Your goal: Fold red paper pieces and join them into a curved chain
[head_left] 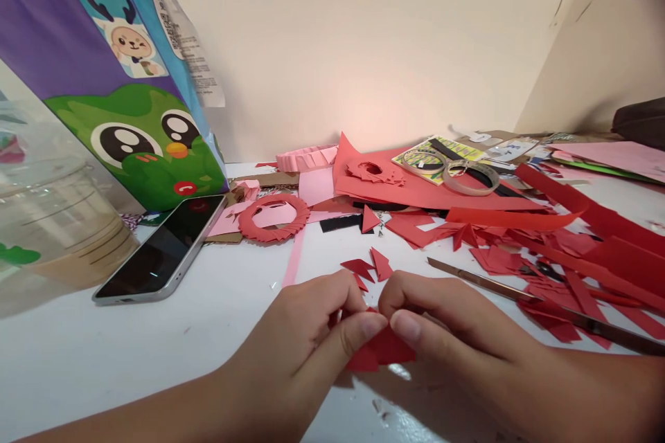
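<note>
Between my two hands is a piece of folded red paper (382, 351), low over the white table. My left hand (332, 325) pinches it from the left, thumb against curled fingers. On the other side, my right hand (436, 318) grips it the same way, and the two thumb tips almost meet. The hands cover the paper's upper part. Just beyond the fingertips lie small folded red paper pieces (382, 264). A ring of folded red paper (274, 219) rests farther back on the left.
A phone (163, 249) and a plastic cup of drink (62, 221) stand left, before a purple paper bag (46, 28). A utility knife (483, 282) lies at right among red paper scraps (555, 291). Tape rolls (470, 178) sit on red sheets (441, 199) behind.
</note>
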Tool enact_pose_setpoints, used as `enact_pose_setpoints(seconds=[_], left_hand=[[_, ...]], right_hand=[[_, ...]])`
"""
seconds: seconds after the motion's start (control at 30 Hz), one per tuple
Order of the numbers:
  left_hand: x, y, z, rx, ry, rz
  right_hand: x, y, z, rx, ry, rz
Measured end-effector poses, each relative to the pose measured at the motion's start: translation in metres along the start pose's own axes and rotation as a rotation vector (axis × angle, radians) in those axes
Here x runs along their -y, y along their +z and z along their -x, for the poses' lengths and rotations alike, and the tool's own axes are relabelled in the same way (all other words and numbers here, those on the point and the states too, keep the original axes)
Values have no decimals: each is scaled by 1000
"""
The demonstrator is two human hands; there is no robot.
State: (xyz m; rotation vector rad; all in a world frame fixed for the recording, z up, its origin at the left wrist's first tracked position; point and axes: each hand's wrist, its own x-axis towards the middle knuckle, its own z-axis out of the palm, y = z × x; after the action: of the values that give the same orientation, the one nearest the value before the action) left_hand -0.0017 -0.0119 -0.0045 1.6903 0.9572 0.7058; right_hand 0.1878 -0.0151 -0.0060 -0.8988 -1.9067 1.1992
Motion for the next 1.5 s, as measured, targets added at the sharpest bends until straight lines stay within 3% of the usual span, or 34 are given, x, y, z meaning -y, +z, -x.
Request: enact_pose_setpoints(seconds=[0.37, 0.5, 0.63, 0.97, 1.13, 1.37, 1.5], left_hand=[[-3, -5, -7, 103, 110, -228], [-4, -5, -8, 70, 112, -188], [-4, -4, -7, 62, 23, -121], [-4, -6, -3, 76, 57, -195], [-4, -5, -3, 35, -5, -73], [-9, -1, 2, -78, 203, -244], [-8, -2, 2, -95, 239, -302]], right_hand=[[9, -1, -3, 80, 8, 45], [6, 0, -1, 26, 16, 79], [-2, 0, 1, -80, -9, 136], [9, -2, 2, -27, 21, 106], [6, -2, 4, -102, 4, 106], [-1, -3, 4, -87, 40, -22], [-4, -4, 3, -76, 12, -26]])
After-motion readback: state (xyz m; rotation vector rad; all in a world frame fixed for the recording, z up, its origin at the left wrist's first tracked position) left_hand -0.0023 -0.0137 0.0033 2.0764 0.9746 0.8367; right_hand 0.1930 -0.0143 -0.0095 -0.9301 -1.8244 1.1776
